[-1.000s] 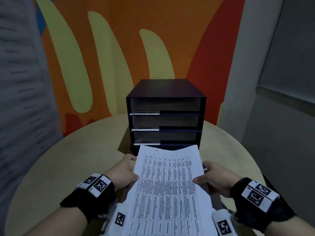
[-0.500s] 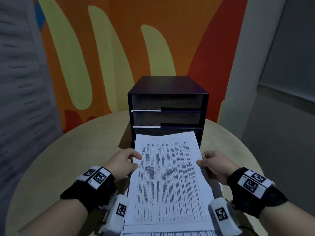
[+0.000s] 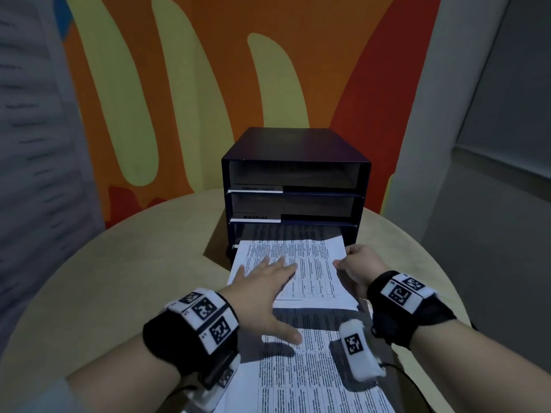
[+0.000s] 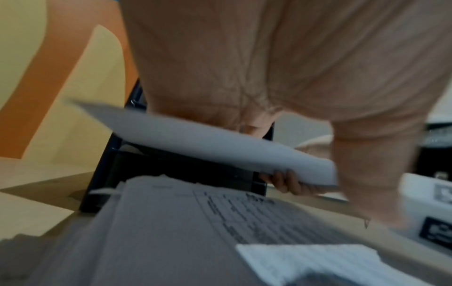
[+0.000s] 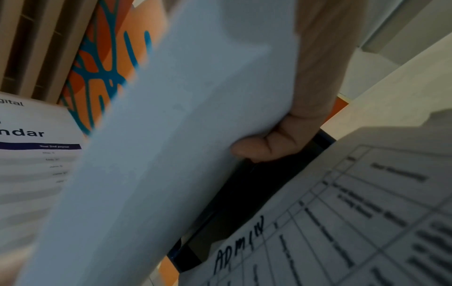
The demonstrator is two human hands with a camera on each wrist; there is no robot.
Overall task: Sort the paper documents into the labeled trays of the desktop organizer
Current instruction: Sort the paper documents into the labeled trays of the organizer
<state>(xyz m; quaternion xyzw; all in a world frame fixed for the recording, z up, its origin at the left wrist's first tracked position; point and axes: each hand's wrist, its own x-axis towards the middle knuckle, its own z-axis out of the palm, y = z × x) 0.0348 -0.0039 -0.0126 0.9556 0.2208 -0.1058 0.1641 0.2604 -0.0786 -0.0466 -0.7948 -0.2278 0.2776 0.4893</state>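
Two hands on sheet (image 3: 310,263), left hand (image 3: 262,289) flat, right hand (image 3: 362,268) pinching, "ADMIN" only right-wrist-visible

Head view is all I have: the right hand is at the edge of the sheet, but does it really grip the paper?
Observer: Yes. In the right wrist view, the right hand has its fingers curled under the sheet.
Operator: Does the sheet lie on the stack below?
Observer: No. The left wrist view shows it above the stack, with a gap between them.
Operator: Is anything written on the top page of the stack?
Observer: Yes, handwritten "ADMIN" near its edge.
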